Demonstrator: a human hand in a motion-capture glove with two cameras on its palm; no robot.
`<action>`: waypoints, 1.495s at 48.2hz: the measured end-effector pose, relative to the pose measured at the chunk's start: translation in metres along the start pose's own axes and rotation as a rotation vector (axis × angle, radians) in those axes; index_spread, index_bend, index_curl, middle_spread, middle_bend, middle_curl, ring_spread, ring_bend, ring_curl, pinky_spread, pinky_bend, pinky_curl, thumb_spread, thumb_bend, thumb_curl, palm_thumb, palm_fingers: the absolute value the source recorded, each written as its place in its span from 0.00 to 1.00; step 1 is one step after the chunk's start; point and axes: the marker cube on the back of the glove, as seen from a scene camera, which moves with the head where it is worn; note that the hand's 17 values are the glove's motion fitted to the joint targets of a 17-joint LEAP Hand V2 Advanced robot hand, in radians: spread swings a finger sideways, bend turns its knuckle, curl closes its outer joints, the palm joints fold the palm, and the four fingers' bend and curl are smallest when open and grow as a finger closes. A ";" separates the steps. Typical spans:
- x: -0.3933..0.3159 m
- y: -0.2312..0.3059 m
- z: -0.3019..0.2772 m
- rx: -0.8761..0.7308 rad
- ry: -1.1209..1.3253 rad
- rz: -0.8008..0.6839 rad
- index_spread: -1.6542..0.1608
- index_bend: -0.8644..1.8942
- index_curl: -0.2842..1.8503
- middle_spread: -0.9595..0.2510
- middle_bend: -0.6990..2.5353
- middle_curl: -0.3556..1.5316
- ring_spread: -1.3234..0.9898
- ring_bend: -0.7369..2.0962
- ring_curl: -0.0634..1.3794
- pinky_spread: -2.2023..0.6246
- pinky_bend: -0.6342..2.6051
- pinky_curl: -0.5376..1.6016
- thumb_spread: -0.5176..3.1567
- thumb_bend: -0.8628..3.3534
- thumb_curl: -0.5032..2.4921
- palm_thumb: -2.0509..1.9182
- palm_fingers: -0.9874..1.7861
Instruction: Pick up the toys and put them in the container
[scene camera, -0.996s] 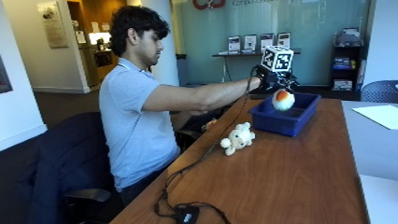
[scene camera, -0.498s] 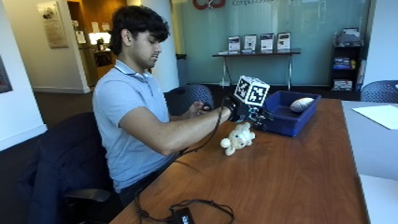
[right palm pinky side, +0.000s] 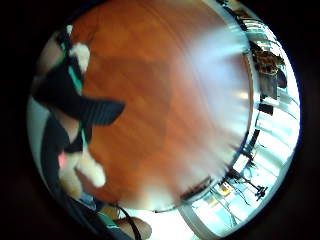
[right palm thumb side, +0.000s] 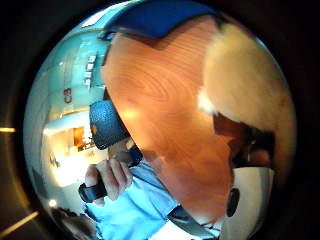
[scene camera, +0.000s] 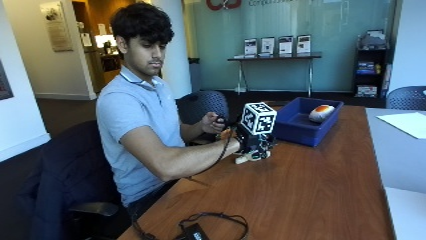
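One wooden table (scene camera: 319, 190) is carrying everything; the blue container (scene camera: 301, 125) is sitting at its far side, holding an orange-and-white toy (scene camera: 321, 113). My gloved right hand (scene camera: 256, 145) is curling around the cream plush toy (scene camera: 243, 159) near the container.

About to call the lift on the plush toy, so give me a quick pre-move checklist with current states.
1. Gloved right hand is down over the plush toy: ok.
2. Fingers are closed around the toy: cannot tell; toy parts show beside the black straps in the palm view.
3. Toy is off the wooden table: not ok, it looks to be resting there.
4. Blue container is open-topped and near the hand: ok.
5. First toy already in the container: ok.
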 end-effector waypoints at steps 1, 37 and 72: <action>0.000 -0.001 0.000 0.029 -0.006 -0.006 0.74 0.33 0.16 0.80 0.36 0.36 0.52 0.63 0.35 0.69 0.62 0.45 0.59 0.31 0.32 0.66 0.58; -0.051 -0.123 -0.255 0.397 -0.155 0.012 0.78 0.40 0.23 0.82 0.41 0.48 0.48 0.70 0.43 0.65 0.60 0.49 0.49 0.32 0.44 0.74 0.70; -0.056 -0.174 -0.263 0.250 -0.121 0.143 0.74 0.38 0.23 0.80 0.28 0.43 0.54 0.51 0.28 0.75 0.57 0.44 0.51 0.19 0.31 0.50 0.32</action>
